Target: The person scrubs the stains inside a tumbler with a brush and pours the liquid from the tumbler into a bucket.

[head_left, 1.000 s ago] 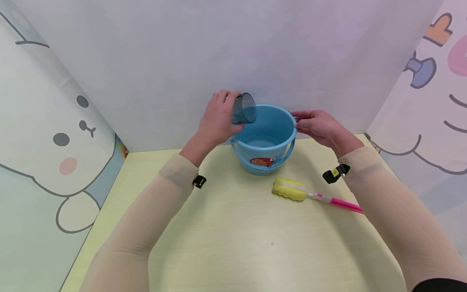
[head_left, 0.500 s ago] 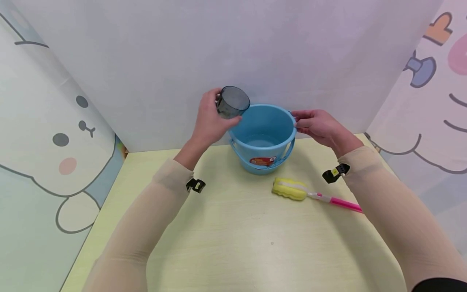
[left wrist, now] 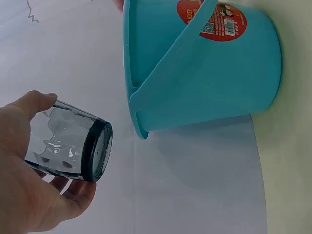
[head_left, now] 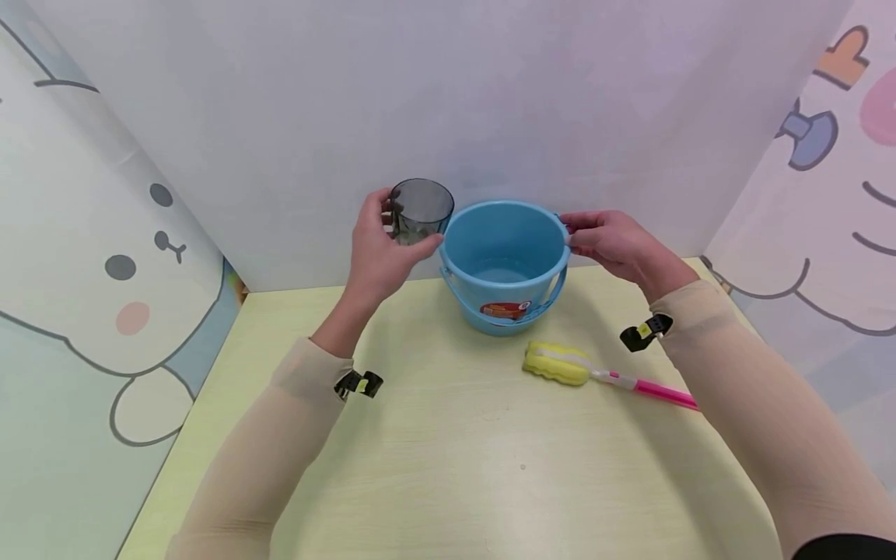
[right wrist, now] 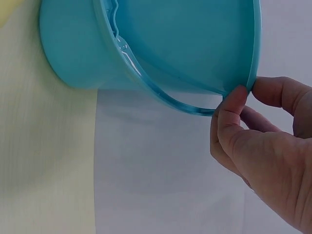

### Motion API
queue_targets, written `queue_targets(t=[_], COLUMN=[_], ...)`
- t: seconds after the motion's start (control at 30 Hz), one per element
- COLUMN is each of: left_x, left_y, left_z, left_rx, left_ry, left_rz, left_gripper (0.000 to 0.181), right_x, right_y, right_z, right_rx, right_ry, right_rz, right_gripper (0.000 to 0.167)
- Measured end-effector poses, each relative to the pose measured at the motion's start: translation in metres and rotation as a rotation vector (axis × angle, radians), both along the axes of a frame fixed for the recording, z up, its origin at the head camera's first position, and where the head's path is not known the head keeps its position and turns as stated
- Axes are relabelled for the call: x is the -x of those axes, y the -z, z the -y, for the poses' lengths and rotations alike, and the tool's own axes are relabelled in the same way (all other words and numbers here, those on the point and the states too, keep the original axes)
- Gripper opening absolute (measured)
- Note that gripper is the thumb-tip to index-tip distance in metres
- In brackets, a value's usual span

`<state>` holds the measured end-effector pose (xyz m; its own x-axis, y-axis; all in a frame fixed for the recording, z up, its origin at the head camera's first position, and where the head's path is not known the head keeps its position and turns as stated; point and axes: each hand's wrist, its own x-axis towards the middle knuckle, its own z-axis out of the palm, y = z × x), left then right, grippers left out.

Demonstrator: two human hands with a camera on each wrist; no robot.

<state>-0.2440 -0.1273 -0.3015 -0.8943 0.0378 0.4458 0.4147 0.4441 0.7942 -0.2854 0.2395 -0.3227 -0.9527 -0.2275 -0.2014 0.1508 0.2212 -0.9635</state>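
My left hand [head_left: 381,253] grips a clear grey drinking glass [head_left: 422,210], held upright just left of a blue bucket's rim. In the left wrist view the glass [left wrist: 68,141] sits between thumb and curled fingers, apart from the bucket [left wrist: 209,73]. The blue bucket [head_left: 504,303] stands upright on the table against the back wall, with a little clear liquid at its bottom and its handle hanging down in front. At the bucket's right rim, my right hand [head_left: 616,245] pinches the edge by the handle joint, also plain in the right wrist view, where fingers [right wrist: 229,114] meet the rim.
A bottle brush [head_left: 560,363] with a yellow sponge head and pink handle lies on the pale wooden table [head_left: 448,467], in front of the bucket; the right sleeve covers its handle end. A white wall [head_left: 336,101] rises behind, with cartoon-printed walls on both sides.
The glass was tipped over the bucket's left rim. My left hand has turned it upright and drawn it left, off the bucket. My right hand stays on the rim.
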Motion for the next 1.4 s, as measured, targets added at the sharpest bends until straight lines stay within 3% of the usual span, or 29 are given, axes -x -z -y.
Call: queue_targets(t=[0.43, 0.93, 1.4], left_x=[-0.04, -0.083, -0.101], left_y=[0.033, 0.071, 0.1], left_z=[0.018, 0.008, -0.01], left_rx=[-0.072, -0.098, -0.101], left_ry=[0.0, 0.074, 0.149], left_rz=[0.081, 0.161, 0.255], left_gripper=[0.086, 0.086, 0.087], right_x=[0.0, -0.001, 0.0], right_y=[0.0, -0.001, -0.001], right_z=[-0.001, 0.001, 0.001], right_rx=[-0.012, -0.026, -0.029], right_ry=[-0.004, -0.005, -0.007], right_rz=[-0.005, -0.004, -0.011], right_gripper=[0.054, 0.054, 0.054])
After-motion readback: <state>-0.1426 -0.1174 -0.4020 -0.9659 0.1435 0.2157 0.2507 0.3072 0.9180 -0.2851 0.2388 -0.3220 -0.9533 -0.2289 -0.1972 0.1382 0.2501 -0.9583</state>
